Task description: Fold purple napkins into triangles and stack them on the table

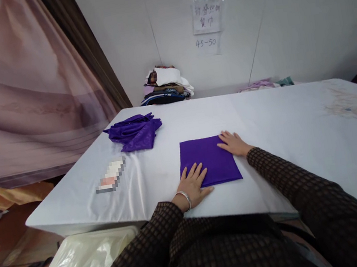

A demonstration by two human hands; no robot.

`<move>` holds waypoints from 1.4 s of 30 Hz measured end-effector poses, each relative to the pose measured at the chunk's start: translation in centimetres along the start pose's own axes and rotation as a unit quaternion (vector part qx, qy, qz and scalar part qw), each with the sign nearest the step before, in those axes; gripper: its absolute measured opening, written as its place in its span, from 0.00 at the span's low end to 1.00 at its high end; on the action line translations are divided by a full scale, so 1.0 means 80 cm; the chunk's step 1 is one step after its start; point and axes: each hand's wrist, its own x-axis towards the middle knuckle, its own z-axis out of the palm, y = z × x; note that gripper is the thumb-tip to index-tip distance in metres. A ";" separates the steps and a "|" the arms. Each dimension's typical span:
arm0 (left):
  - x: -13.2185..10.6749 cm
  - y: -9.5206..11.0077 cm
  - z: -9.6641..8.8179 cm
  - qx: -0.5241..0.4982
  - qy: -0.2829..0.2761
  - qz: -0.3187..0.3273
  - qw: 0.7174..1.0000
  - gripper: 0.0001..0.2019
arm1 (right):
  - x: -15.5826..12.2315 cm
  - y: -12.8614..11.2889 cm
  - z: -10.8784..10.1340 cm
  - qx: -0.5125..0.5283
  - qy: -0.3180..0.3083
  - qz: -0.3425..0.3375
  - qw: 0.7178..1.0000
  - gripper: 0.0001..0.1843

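Observation:
A purple cloth (206, 160), folded into a flat square, lies on the white-covered table in front of me. My left hand (193, 186) rests on its near left corner, fingers spread and laid flat, with the thumb over the tabletop. At the far right corner my right hand (234, 143) is also flat, fingers apart, the fingertips on the cloth's edge. Neither hand grips anything. Farther back on the left sits a crumpled heap of purple cloth (136, 132).
A blurred-out phone-like object (110, 175) lies left on the table (283, 153). Behind the far edge rises a pile of folded fabrics (165, 83). Pink curtains (22, 86) hang on the left. A plastic-lined bin (84, 265) stands below the near left edge.

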 end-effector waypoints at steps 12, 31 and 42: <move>0.005 0.000 0.004 0.004 0.014 0.003 1.000 0.33 | -0.128 -0.066 0.031 0.033 -0.006 -0.149 0.988 0.41; -0.023 0.002 -0.010 -0.039 0.148 -0.021 0.988 0.16 | -0.177 -0.046 0.016 0.080 0.127 -0.147 0.978 0.17; -0.066 -0.033 -0.012 -0.021 0.162 0.007 0.987 0.12 | -0.183 -0.021 0.023 0.015 0.115 -0.177 0.977 0.19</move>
